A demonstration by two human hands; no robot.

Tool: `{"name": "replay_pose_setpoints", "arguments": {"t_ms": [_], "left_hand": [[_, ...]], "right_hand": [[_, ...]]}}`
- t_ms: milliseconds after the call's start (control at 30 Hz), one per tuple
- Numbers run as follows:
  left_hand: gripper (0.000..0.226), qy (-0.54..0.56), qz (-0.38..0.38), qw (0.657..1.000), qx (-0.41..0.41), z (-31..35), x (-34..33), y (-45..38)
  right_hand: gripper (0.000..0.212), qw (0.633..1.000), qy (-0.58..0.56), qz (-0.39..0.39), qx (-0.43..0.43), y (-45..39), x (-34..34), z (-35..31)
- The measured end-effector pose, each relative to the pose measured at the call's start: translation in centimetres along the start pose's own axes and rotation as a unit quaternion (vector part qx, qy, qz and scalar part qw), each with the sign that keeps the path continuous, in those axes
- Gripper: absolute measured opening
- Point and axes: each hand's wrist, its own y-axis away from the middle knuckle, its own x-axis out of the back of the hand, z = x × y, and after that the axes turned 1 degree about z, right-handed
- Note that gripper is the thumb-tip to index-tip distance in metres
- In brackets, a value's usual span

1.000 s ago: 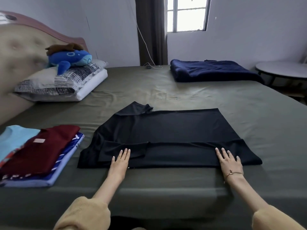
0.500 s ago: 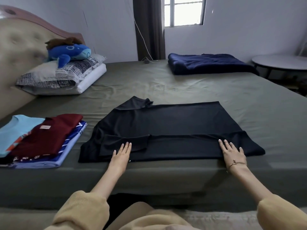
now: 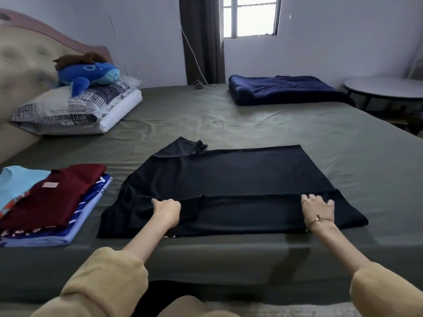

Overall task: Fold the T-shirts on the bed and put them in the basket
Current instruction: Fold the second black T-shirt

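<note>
A person stands at the near edge of a bed (image 3: 251,124) covered in an olive-green sheet, working on a black T-shirt (image 3: 229,179) spread flat across the near middle of the mattress. The task looks partly done: a stack of folded T-shirts (image 3: 50,202) in dark red, light blue and blue-and-white lies on the bed to the left, near the edge, while the black shirt is only part-way folded, and no basket is in view, so putting the shirts away appears to be left to do. The black shirt lies sideways, its collar end to the left and hem to the right; its near long edge is turned over in a band along the front, and the far sleeve sticks out at the far left corner. The left hand (image 3: 167,210) has its fingers curled, its grip closed on the fabric at the band's edge near the sleeve. The right hand (image 3: 318,207) pinches the same folded edge near the hem with bent fingers; a bracelet sits on that wrist. Farther off lie pillows (image 3: 75,108) with a blue plush whale (image 3: 88,75) at far left and a folded navy blanket (image 3: 281,89) at far right.
</note>
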Motion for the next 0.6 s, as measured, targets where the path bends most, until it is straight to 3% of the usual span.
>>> {"name": "replay_pose_setpoints", "arguments": {"t_ms": [133, 267, 600], "left_hand": [[0.023, 0.026, 0.07, 0.997, 0.03, 1.2, 1.6, -2.6], [0.025, 0.098, 0.116, 0.988, 0.023, 2.7, 2.6, -6.0], [0.04, 0.127, 0.176, 0.975, -0.046, 5.3, 5.7, -18.6]], "right_hand": [[0.031, 0.998, -0.047, 0.028, 0.017, -2.4, 1.0, -1.3], [0.024, 0.997, -0.068, 0.02, 0.033, -5.9, 1.7, -2.2], [0.048, 0.991, -0.108, 0.021, 0.072, -19.0, 1.4, -4.4]]}}
